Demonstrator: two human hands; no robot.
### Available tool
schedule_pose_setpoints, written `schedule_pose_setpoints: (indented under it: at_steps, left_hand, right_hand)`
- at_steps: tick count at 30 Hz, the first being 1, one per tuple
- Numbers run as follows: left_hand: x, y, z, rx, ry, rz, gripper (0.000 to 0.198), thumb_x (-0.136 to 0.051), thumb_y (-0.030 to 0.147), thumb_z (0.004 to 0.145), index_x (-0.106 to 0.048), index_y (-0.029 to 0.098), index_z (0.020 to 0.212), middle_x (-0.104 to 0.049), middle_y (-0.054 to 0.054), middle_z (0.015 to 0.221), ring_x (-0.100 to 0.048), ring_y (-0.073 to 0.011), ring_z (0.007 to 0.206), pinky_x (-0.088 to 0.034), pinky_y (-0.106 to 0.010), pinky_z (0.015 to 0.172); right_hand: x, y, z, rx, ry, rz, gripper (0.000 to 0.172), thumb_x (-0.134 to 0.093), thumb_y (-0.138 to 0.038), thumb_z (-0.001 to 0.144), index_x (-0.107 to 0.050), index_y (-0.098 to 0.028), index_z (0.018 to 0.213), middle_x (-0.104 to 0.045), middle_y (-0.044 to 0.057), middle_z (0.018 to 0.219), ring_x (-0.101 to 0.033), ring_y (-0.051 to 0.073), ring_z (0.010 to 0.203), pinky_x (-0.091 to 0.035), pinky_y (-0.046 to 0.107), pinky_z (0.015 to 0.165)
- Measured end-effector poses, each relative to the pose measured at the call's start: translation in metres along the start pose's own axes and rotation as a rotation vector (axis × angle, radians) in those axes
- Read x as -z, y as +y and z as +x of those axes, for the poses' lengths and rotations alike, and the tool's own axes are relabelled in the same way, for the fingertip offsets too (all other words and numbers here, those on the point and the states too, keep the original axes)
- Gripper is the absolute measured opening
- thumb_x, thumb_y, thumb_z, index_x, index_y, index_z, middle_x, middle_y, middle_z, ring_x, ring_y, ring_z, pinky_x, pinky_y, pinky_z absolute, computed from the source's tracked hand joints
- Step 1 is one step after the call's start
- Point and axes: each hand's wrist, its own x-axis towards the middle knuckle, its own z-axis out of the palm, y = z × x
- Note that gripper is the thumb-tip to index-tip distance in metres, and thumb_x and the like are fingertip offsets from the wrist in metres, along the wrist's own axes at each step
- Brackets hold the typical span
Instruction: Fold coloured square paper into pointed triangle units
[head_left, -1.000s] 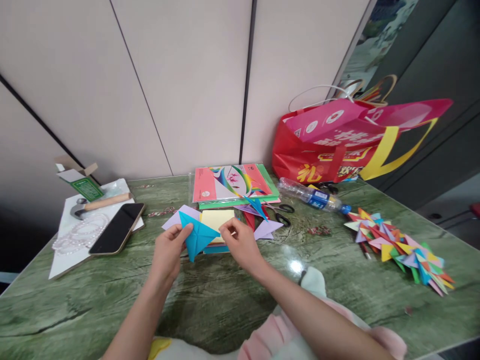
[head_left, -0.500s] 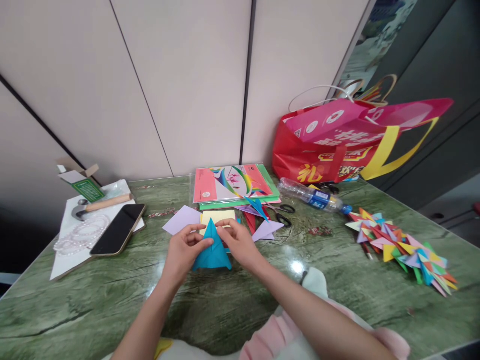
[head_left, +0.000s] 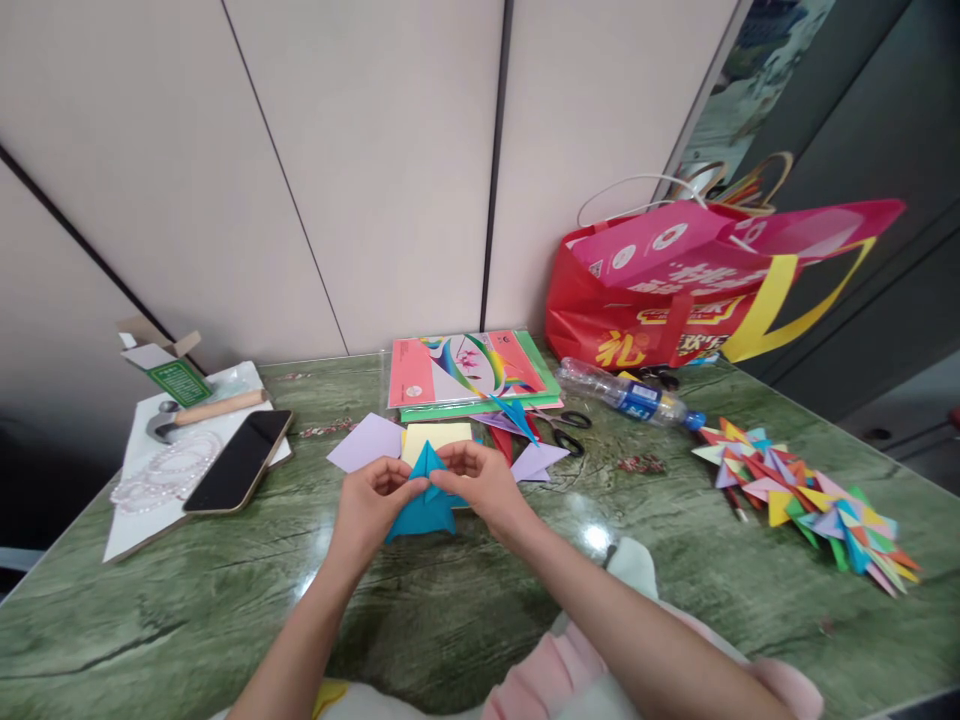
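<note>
A folded blue paper [head_left: 424,512] with a pointed top is held up between both hands over the green table. My left hand [head_left: 376,500] pinches its left edge between thumb and fingers. On the other side my right hand [head_left: 478,482] grips the paper near the tip, its thumb close to the left thumb. Behind the hands lies a pale yellow paper [head_left: 439,433], partly hidden. A purple paper [head_left: 366,442] is to its left, and another folded purple piece [head_left: 538,460] is to the right, beside black-handled scissors [head_left: 570,432].
A paper pack [head_left: 469,370] lies behind the hands. To the right are a plastic bottle [head_left: 637,398], a red bag [head_left: 652,290] and colourful folded paper [head_left: 802,490]. A phone [head_left: 238,462], hammer [head_left: 214,408] and green box [head_left: 176,378] are at left.
The right thumb has moved onto the front of the blue paper, closer to the left thumb. The paper's lower right part has shifted slightly left.
</note>
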Motion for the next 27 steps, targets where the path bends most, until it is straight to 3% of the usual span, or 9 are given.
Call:
schedule_pose_setpoints:
  at_steps: [5, 11, 18, 27]
  left_hand:
    - [-0.0009, -0.0002, 0.0002, -0.057, 0.035, 0.079, 0.020, -0.072, 0.030, 0.055, -0.061, 0.015, 0.060, -0.061, 0.000, 0.056, -0.054, -0.0130, 0.052, -0.042, -0.022, 0.050]
    - [0.0003, -0.0029, 0.0014, -0.130, 0.082, 0.174, 0.017, -0.071, 0.030, 0.056, -0.061, 0.016, 0.060, -0.059, 0.002, 0.053, -0.051, -0.0118, 0.048, -0.039, -0.020, 0.046]
    - [0.0002, -0.0023, 0.0003, -0.120, 0.052, 0.163, 0.015, -0.070, 0.028, 0.057, -0.061, 0.016, 0.061, -0.059, 0.002, 0.053, -0.052, -0.0119, 0.047, -0.038, -0.020, 0.046]
    - [0.0009, -0.0056, 0.0014, -0.112, 0.035, 0.208, 0.017, -0.070, 0.029, 0.058, -0.060, 0.016, 0.064, -0.060, 0.002, 0.056, -0.052, -0.0112, 0.049, -0.037, -0.020, 0.046]
  right_hand:
    - [0.0005, 0.0032, 0.0013, 0.070, 0.048, -0.120, 0.026, -0.071, -0.026, 0.057, -0.061, -0.015, 0.077, -0.062, 0.002, 0.069, -0.058, 0.015, 0.062, -0.050, 0.027, 0.055]
    - [-0.0013, 0.0037, -0.0004, 0.056, 0.047, -0.180, 0.021, -0.068, -0.026, 0.059, -0.059, -0.016, 0.076, -0.061, 0.001, 0.071, -0.058, 0.014, 0.059, -0.050, 0.028, 0.054]
    - [-0.0048, 0.0023, -0.0032, 0.097, -0.012, -0.124, 0.024, -0.068, -0.023, 0.060, -0.055, -0.017, 0.079, -0.060, 0.000, 0.068, -0.058, 0.013, 0.062, -0.047, 0.026, 0.059]
    - [-0.0038, 0.0049, -0.0010, 0.105, -0.028, -0.159, 0.014, -0.058, -0.015, 0.063, -0.054, -0.016, 0.077, -0.058, 0.000, 0.067, -0.057, 0.013, 0.062, -0.048, 0.026, 0.060]
